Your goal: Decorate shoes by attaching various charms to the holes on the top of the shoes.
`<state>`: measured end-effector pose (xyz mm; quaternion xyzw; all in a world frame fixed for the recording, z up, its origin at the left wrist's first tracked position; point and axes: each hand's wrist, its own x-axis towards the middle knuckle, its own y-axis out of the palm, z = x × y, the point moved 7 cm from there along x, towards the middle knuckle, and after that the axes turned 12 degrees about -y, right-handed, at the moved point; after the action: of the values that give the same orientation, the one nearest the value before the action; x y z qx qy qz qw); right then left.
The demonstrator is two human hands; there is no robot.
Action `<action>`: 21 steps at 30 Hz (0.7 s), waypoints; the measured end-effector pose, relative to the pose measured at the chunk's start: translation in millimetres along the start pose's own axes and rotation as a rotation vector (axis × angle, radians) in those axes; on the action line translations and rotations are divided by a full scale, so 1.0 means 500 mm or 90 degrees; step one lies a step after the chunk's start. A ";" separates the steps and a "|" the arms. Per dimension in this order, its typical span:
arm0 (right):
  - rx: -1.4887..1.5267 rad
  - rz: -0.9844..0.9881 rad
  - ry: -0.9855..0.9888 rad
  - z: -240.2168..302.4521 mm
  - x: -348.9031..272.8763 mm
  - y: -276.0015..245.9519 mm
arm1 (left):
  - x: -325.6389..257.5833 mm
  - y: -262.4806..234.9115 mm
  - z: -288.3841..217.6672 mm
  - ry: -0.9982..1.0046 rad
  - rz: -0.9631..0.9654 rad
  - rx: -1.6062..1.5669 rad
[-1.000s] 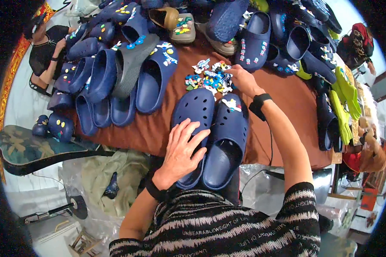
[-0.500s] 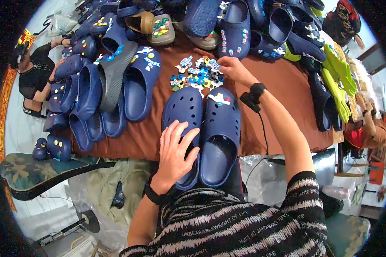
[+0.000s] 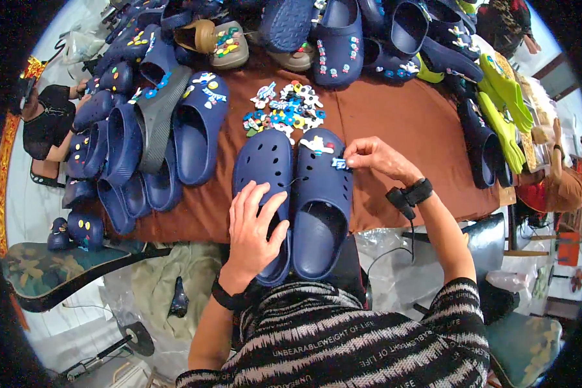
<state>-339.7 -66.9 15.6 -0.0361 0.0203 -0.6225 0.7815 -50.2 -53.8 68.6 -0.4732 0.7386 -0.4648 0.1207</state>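
Note:
Two navy blue clogs lie side by side in front of me, toes pointing away. Over the opening of the left clog (image 3: pixel 260 157) my left hand (image 3: pixel 255 229) rests with its fingers spread, holding nothing. My right hand (image 3: pixel 385 158) pinches a small blue and white shoe charm (image 3: pixel 339 163) at the upper right of the right clog (image 3: pixel 320 197). Whether the charm sits in a hole cannot be seen. Near that clog's toe sits a white figure charm (image 3: pixel 317 145). Just beyond both toes is a loose pile of colourful charms (image 3: pixel 288 107).
More navy clogs (image 3: pixel 200 136) crowd the left and far sides of the brown-covered table (image 3: pixel 401 129), with a dark grey clog (image 3: pixel 165 116) leaning among them. Lime green clogs (image 3: pixel 501 136) lie at the right. A camouflage-patterned seat (image 3: pixel 52 268) stands at lower left. Other people work at both sides.
My right hand has come back from the charm pile to the right clog, bringing a blue and white charm. My left hand stays on the left clog.

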 end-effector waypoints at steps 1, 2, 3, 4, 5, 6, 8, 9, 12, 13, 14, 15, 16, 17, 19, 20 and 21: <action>-0.042 0.002 -0.013 0.001 0.004 0.000 | 0.000 0.000 -0.002 0.001 0.000 0.001; -0.084 0.005 -0.025 0.000 0.008 -0.001 | 0.000 0.002 -0.002 0.000 0.001 0.000; -0.126 0.008 -0.037 0.001 0.011 -0.001 | 0.000 0.003 -0.002 -0.001 0.002 -0.002; -0.126 0.008 -0.038 0.001 0.014 -0.001 | 0.000 0.004 -0.002 -0.001 0.002 -0.001; -0.170 0.006 -0.047 0.003 0.017 -0.002 | 0.000 0.004 -0.003 0.000 0.001 0.003; -0.215 0.004 -0.055 0.005 0.021 -0.003 | 0.000 0.005 -0.003 0.001 0.000 0.006; -0.242 0.002 -0.026 0.009 0.028 -0.006 | -0.001 0.006 -0.001 0.001 -0.001 0.012; -0.269 0.000 0.003 0.006 0.031 -0.009 | -0.002 0.007 0.000 0.002 -0.003 0.016; -0.308 0.020 -0.018 0.003 0.041 -0.008 | 0.000 0.007 -0.002 -0.001 0.003 0.014; -0.308 0.019 -0.016 0.004 0.043 -0.008 | 0.000 0.007 -0.002 -0.001 0.004 0.013; -0.364 0.033 -0.006 0.008 0.045 -0.008 | 0.001 0.007 -0.002 -0.003 0.004 0.017; -0.421 0.048 0.003 0.011 0.047 -0.007 | 0.001 0.007 -0.002 -0.005 0.003 0.021; -0.421 0.048 0.006 0.013 0.049 -0.007 | 0.001 0.008 -0.002 -0.006 0.004 0.020; -0.479 0.047 0.023 0.013 0.050 -0.010 | 0.003 0.008 -0.002 -0.008 0.011 0.017; -0.537 0.046 0.042 0.016 0.057 -0.015 | 0.004 0.008 -0.003 -0.008 0.019 0.013; -0.577 0.077 0.087 0.010 0.066 -0.015 | 0.004 0.009 -0.003 -0.011 0.027 0.015; -0.616 0.108 0.132 0.007 0.073 -0.015 | 0.004 0.010 -0.001 -0.014 0.035 0.018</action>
<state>-338.6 -103.9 20.2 -0.3302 0.3871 -0.4766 0.7169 -54.6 -54.6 65.5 -0.4559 0.7434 -0.4665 0.1481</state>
